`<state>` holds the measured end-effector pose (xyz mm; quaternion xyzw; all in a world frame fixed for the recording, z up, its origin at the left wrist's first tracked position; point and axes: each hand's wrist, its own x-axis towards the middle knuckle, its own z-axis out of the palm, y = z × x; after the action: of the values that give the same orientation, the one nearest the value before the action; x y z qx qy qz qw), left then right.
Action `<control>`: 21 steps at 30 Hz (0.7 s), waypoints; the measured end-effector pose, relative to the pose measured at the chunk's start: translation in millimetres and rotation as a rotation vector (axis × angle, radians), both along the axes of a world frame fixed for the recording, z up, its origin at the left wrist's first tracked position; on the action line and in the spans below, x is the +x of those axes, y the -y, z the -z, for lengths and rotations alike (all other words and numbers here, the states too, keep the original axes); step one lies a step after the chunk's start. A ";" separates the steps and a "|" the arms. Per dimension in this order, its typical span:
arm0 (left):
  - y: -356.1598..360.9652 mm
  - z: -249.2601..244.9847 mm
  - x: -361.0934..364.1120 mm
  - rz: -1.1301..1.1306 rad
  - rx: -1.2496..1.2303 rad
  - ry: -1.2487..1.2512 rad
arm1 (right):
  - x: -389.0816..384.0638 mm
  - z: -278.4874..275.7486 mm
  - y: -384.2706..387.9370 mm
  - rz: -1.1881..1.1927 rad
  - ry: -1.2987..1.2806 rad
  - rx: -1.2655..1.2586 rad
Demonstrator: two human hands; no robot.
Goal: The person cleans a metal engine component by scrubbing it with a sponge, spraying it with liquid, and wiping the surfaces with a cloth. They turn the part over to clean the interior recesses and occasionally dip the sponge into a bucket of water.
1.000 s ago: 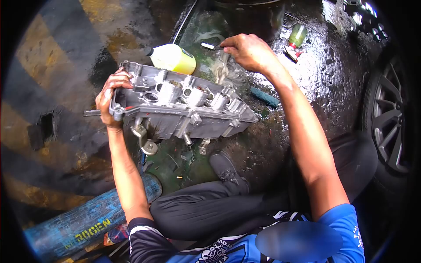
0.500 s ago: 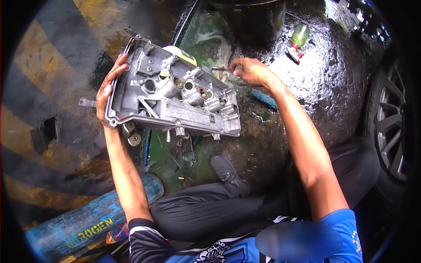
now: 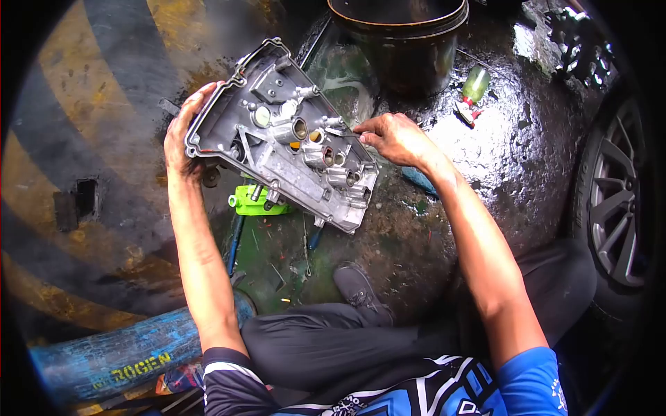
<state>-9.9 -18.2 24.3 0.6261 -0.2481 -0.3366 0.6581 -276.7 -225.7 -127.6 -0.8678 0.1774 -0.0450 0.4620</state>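
A grey metal engine valve cover (image 3: 277,163) is held up at a tilt, its hollow inner side with round tube openings facing me. My left hand (image 3: 186,132) is closed around its left edge, the fingers partly hidden behind the rim. At the cover's right side, my right hand (image 3: 395,136) pinches a thin rod-like tool (image 3: 349,133), its tip against or just over the inner edge; contact is hard to tell. Below the cover a bright green bottle (image 3: 262,201) shows in part, the rest hidden behind the metal.
A dark bucket (image 3: 409,62) stands at the back. To its right lies a spray bottle (image 3: 476,84) on the wet, oily floor (image 3: 513,166). A car wheel (image 3: 614,197) is at far right, a blue cylinder (image 3: 139,350) at lower left. A blue object (image 3: 419,182) lies under my right wrist.
The valve cover has turned clockwise, its left end rising and its right end dropping. My right hand has come down and left to the cover's edge. More green bottle shows beneath.
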 end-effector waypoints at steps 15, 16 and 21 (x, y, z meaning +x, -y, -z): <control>8.7 -9.8 -38.3 -0.191 0.073 0.290 | 4.7 -75.9 -6.3 0.063 0.048 -0.324; 9.4 -10.7 -38.5 -0.175 0.064 0.270 | 2.6 -90.7 -6.2 0.052 0.001 -0.319; 4.7 -14.3 -34.2 -0.099 0.042 0.172 | -0.7 -98.5 -20.5 0.005 0.048 -0.346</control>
<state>-44.0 -22.9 38.6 0.6777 -0.2652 -0.2538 0.6372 -277.4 -205.3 -29.1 -0.9325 0.1580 -0.0968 0.3099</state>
